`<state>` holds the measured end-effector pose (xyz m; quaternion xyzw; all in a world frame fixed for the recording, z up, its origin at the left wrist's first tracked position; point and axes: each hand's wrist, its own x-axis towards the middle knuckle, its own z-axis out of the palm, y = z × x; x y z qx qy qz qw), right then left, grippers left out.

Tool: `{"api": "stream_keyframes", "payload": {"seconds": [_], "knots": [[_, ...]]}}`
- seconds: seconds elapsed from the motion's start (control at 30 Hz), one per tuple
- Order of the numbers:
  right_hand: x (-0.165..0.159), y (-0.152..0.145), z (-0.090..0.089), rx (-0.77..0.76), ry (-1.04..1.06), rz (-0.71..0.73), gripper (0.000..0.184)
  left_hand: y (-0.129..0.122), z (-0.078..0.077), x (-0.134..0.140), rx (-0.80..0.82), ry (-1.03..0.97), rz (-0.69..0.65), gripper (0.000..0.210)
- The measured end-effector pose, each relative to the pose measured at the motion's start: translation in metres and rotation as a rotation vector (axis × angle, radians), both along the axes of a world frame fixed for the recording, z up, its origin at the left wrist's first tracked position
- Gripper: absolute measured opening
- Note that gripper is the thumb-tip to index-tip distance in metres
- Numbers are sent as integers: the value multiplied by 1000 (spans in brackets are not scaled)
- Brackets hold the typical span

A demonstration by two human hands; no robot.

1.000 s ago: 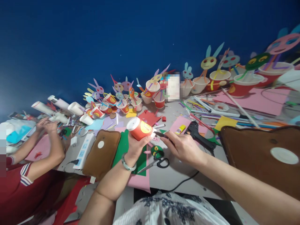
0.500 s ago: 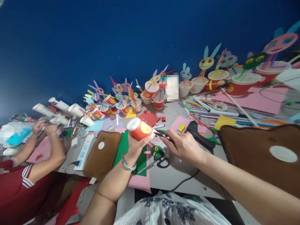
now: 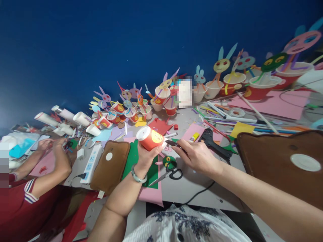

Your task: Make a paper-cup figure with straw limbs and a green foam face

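"Fingers of the left hand (image 3: 148, 156), what are they doing?"

"Wrapped round a red paper cup (image 3: 151, 139) with a yellow emblem, tilted, its round white end toward the upper left, mid-frame above the grey bench (image 3: 199, 183)."

"And the right hand (image 3: 198, 154)?"

"Closed on a slim black tool (image 3: 175, 144), its tip at the cup's right-hand end; I can't tell whether they touch."

"Just below?"

"Black-handled metal scissors (image 3: 164, 177), blades over a green paper sheet (image 3: 129, 164)."

"Farther out?"

"A black glue gun (image 3: 219, 148), right of centre. Above, red-and-white paper cups (image 3: 234, 79) with long-eared paper figures (image 3: 222, 65) stand before a dark blue wall (image 3: 161, 40)."
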<state>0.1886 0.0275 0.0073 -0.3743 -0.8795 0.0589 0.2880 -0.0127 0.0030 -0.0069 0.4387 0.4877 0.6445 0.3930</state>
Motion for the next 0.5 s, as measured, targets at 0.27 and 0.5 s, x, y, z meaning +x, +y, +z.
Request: {"api": "stream_keyframes", "payload": {"seconds": [0.27, 0.5], "knots": [[0, -1, 2, 0, 9, 19, 41, 0, 0, 0, -16, 4, -1, 57], [2, 1, 2, -31, 13, 33, 41, 1, 4, -2, -17, 11, -37, 60]]}}
